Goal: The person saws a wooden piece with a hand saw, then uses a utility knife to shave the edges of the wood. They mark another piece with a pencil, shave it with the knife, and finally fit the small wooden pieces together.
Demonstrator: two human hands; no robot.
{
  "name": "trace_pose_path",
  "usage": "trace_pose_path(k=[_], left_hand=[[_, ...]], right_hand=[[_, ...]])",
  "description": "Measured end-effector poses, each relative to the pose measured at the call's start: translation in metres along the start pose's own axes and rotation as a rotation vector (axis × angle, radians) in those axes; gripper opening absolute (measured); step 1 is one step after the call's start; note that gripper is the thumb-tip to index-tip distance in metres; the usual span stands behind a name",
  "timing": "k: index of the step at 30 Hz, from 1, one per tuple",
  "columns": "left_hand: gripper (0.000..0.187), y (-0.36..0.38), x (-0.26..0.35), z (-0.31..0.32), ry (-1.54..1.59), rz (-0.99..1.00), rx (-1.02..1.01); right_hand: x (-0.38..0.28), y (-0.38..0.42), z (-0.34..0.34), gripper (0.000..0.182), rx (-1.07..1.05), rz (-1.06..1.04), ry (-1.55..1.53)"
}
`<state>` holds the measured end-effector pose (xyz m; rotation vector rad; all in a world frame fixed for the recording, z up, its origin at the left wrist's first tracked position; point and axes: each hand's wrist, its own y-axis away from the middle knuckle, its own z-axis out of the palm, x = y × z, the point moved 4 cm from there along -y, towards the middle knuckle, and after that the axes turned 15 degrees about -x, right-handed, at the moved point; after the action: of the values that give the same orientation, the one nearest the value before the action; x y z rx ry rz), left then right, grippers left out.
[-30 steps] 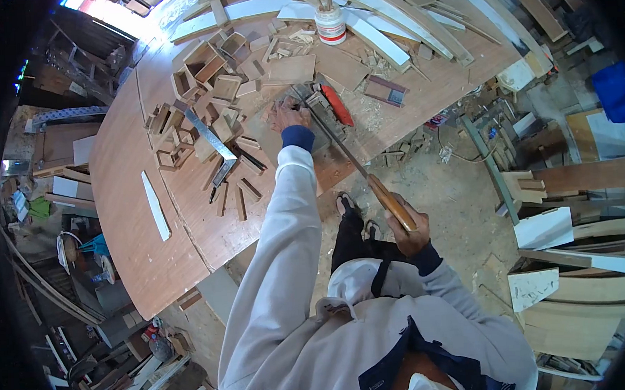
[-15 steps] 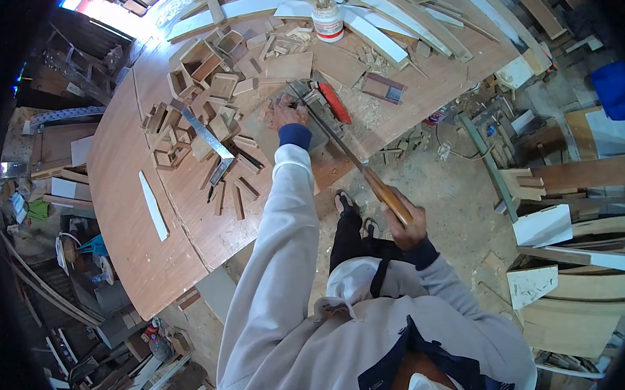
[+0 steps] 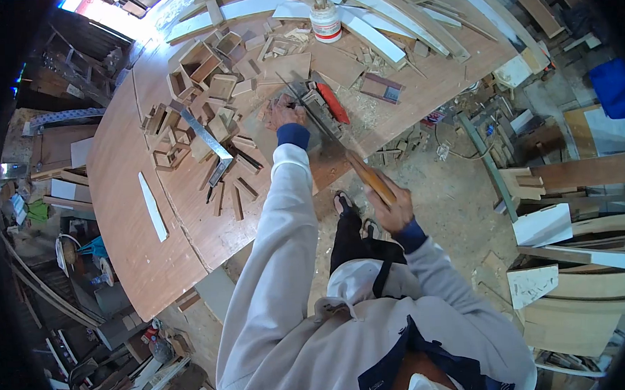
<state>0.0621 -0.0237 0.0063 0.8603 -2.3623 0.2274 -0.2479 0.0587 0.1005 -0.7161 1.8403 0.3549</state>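
Observation:
My right hand [image 3: 392,204] is wrapped round the wooden handle of a saw [image 3: 334,139], whose long thin blade slants up and left over the table. Beside the blade, my left hand [image 3: 288,114] presses down on a grey board [image 3: 259,130]; its fingers are bent and partly dark, and what they grip is too small to tell. Just right of the blade lies a red tool [image 3: 332,102] next to a metal piece. Left of my left hand rest a metal square [image 3: 206,134] and many small wooden frames [image 3: 222,86].
A white jar [image 3: 326,23] holding sticks stands at the table's back. Long boards [image 3: 375,40] lie along the far edge. A pale pointed strip [image 3: 153,206] lies on the left of the table [image 3: 122,224]. Wood pieces [image 3: 542,225] are stacked at the right.
My right hand and the saw have moved up and left, pushing the blade farther over the table. My left hand has stayed nearly in place.

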Motion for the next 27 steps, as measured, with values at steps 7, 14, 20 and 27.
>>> trace_pose_path(k=[7, 14, 20, 27], left_hand=[[0.034, -0.006, -0.011, 0.008, -0.026, 0.011, -0.003], [0.042, -0.012, -0.021, 0.014, -0.036, -0.051, -0.173], [0.04, -0.021, -0.03, 0.022, -0.066, 0.031, -0.107], [0.038, -0.004, -0.013, 0.008, -0.051, 0.015, -0.082]], right_hand=[[-0.003, 0.031, -0.004, 0.033, -0.062, 0.036, 0.032], [0.011, -0.004, 0.01, 0.034, -0.065, 0.073, -0.019], [-0.002, 0.03, -0.003, 0.035, -0.049, 0.026, 0.007], [0.004, -0.011, 0.015, 0.036, 0.007, 0.063, -0.019]])
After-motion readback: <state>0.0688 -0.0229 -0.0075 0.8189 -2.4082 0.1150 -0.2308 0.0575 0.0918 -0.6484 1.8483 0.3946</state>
